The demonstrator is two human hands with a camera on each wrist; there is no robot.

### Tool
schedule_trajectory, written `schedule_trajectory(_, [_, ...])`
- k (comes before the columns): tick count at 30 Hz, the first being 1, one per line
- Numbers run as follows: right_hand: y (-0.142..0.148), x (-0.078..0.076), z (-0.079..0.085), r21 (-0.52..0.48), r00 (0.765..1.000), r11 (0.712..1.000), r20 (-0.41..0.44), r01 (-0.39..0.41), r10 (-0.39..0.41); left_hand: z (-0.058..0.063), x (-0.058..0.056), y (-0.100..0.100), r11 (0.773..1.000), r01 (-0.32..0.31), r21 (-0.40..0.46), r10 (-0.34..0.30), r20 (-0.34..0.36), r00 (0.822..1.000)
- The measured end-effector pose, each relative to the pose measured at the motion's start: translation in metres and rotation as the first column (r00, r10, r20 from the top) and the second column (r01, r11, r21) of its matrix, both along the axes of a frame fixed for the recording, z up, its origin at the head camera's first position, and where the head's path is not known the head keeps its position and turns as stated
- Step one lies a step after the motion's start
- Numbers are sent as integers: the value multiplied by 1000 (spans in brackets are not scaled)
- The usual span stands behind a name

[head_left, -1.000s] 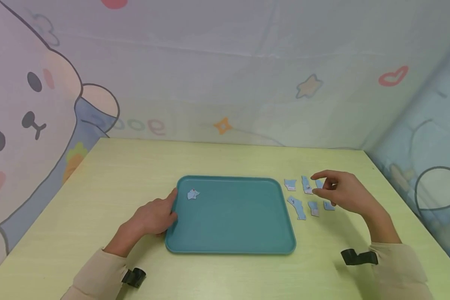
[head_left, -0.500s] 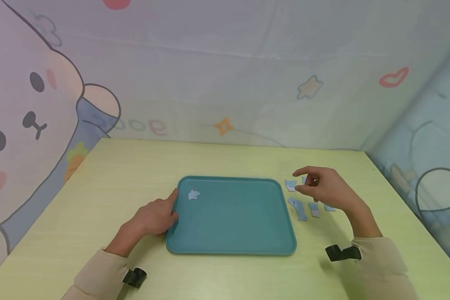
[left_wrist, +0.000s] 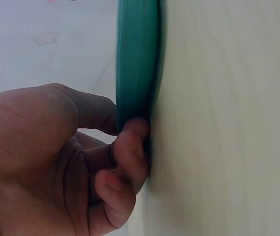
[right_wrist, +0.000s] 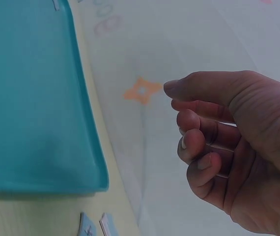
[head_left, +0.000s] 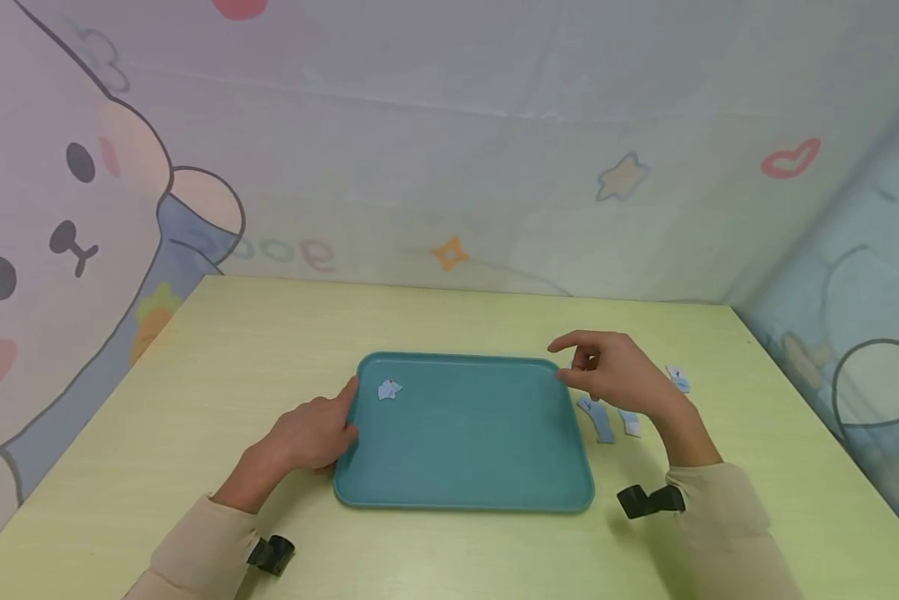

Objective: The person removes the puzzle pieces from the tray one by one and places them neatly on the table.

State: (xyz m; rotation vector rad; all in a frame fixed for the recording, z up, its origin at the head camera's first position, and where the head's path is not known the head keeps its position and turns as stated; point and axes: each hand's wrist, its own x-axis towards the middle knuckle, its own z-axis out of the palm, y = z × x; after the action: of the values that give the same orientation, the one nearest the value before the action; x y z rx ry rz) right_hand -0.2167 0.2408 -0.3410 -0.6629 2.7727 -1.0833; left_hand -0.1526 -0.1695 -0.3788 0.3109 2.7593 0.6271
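Observation:
My left hand grips the left edge of a teal rectangular tray. In the left wrist view its thumb lies over the rim and curled fingers reach under the edge. One pale blue puzzle piece lies in the tray's far left corner. My right hand hovers by the far right corner, thumb and index finger apart. Nothing shows between its fingertips in the right wrist view; the other fingers are loosely curled. Below it lie a long puzzle piece and a smaller one. Other pieces are partly hidden behind this hand.
Another blue-and-white puzzle piece lies right of my right wrist. The pale yellow table backs onto a printed cloth, with more cloth along the right side. Each wrist carries a black mount.
My right hand has moved left, from above the puzzle pieces to the tray's far right corner. A piece on the right has come into view. The left hand keeps its grip on the tray.

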Motion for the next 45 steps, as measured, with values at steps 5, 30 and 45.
schedule_trajectory(5, [-13, -1, -1, -2, 999, 999, -3, -35, 35, -1, 0, 0, 1000, -5, -4, 5, 1, 1000])
schedule_trajectory(30, [-79, -14, -4, -16, 981, 981, 15, -192, 192, 1, 1, 0, 1000, -11, -5, 11, 7, 1000])
schedule_trajectory(45, [-107, -25, -18, -22, 970, 970, 7, -244, 244, 2, 1, 0, 1000, -10, -15, 10, 0, 1000])
